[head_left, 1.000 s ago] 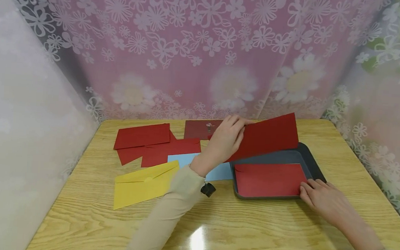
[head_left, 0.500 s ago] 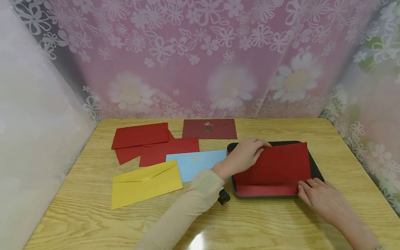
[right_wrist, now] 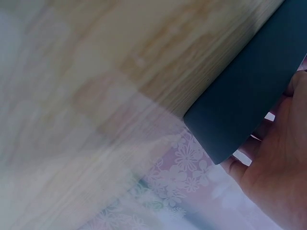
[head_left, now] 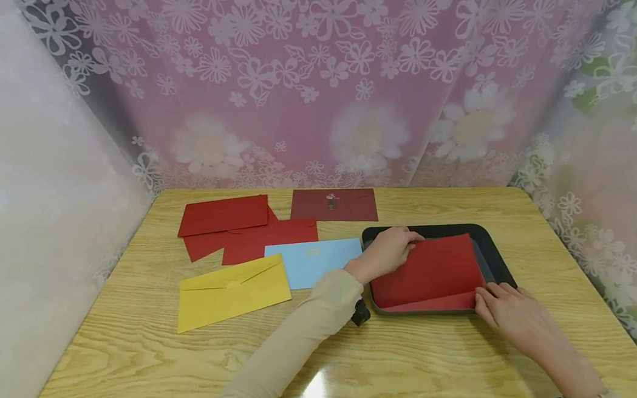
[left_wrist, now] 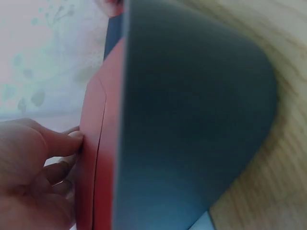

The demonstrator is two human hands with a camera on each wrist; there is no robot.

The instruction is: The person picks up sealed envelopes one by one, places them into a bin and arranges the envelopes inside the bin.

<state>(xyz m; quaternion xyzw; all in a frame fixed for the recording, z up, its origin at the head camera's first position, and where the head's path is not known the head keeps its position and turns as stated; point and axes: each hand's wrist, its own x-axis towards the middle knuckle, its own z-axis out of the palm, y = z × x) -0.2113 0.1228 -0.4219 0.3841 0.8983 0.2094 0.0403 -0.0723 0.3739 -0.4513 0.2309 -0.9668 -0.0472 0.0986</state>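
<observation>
My left hand [head_left: 386, 252] pinches the upper left edge of a red envelope [head_left: 429, 270], which slants inside the dark grey tray [head_left: 498, 259]. Below it, another red envelope [head_left: 449, 302] lies in the tray, showing only as a strip at the front. In the left wrist view, thumb and fingertips meet at the red envelope's edge [left_wrist: 88, 158] behind the tray's wall [left_wrist: 192, 110]. At the tray's front right corner, my right hand [head_left: 514, 314] grips the rim. The right wrist view has its fingers along the tray's edge [right_wrist: 244, 91].
Left of the tray lie a light blue envelope [head_left: 315, 259], a yellow envelope [head_left: 233, 294] and several overlapping red envelopes [head_left: 224, 217]. A dark red envelope [head_left: 334, 204] with a small picture lies at the back. Floral curtains [head_left: 302, 100] surround the wooden table [head_left: 396, 368].
My left hand has brought the red envelope right and down, from above the tray's back left into the tray. It now tilts lower over the other envelope. My right hand stays at the corner.
</observation>
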